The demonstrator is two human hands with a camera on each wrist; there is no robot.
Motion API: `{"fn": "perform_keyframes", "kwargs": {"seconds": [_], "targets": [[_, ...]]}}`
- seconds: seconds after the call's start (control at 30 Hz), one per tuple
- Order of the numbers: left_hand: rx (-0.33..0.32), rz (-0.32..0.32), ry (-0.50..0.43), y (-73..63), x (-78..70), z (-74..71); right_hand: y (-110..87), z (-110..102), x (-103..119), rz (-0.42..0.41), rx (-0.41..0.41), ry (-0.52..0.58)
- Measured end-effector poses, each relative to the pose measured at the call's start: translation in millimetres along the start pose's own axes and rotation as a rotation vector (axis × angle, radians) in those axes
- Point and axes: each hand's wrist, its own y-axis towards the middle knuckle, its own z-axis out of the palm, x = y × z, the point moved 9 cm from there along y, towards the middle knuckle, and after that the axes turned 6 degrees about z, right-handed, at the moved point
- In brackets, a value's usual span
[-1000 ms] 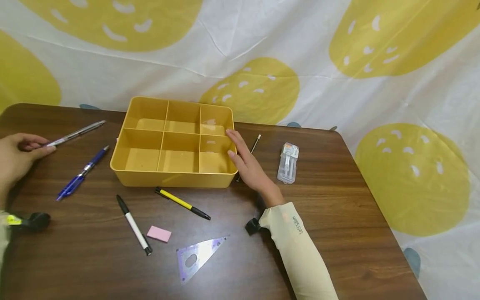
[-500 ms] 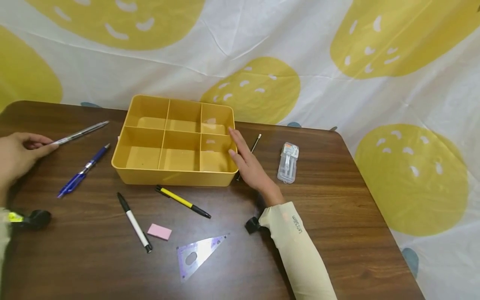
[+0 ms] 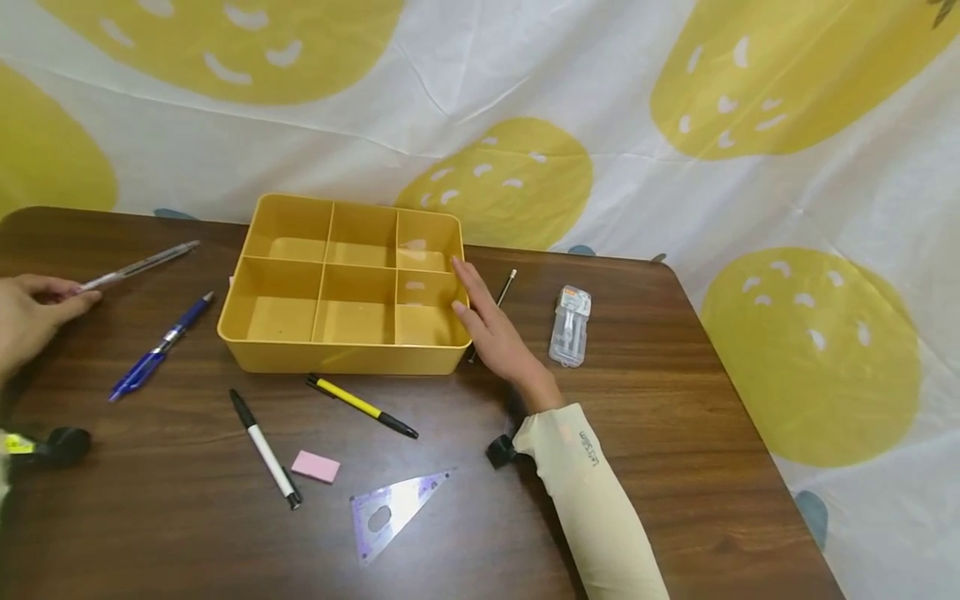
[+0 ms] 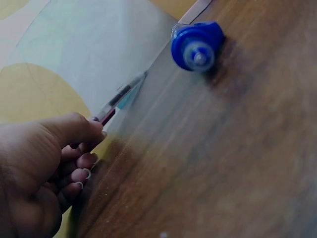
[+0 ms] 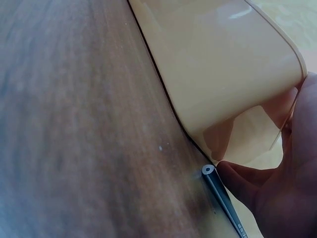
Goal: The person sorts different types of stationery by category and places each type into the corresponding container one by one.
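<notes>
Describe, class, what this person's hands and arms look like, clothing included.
The left hand and right hand wear no gloves. The right sleeve is cream with small dark lettering. A black device shows by each wrist, with a yellow patch beside the left one.

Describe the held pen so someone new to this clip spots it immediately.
Start at the yellow compartment box. Left of it in the head view, the left hand pinches a slim pen behind the blue pen. Unlike that blue neighbour, it is mostly clear, and the only pen held.
</notes>
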Motion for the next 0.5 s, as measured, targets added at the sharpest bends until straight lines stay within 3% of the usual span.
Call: {"fn": "perform_keyframes", "kwargs": {"seconds": [0.13,0.2,0.33,0.5], "targets": [[-0.028,-0.069,0.029,-2.0,5.2,-3.2,-2.1,0.8,-1.1,-0.003,-0.004,-0.006],[-0.054,-0.106,-0.023,-2.7,9.4,-4.8,-3.0,1.0,-0.8,-0.015,-0.008,-0.001],[-0.132,-0.145,-0.303,-4.0,14.0,-5.8,-2.9,0.8,0.5,-0.025,-0.012,0.001],[-0.196,-0.097,-0.731,-0.9,12.0,-3.3,-0.9,-0.2,0.9,-0.002,-0.003,-0.011]]}}
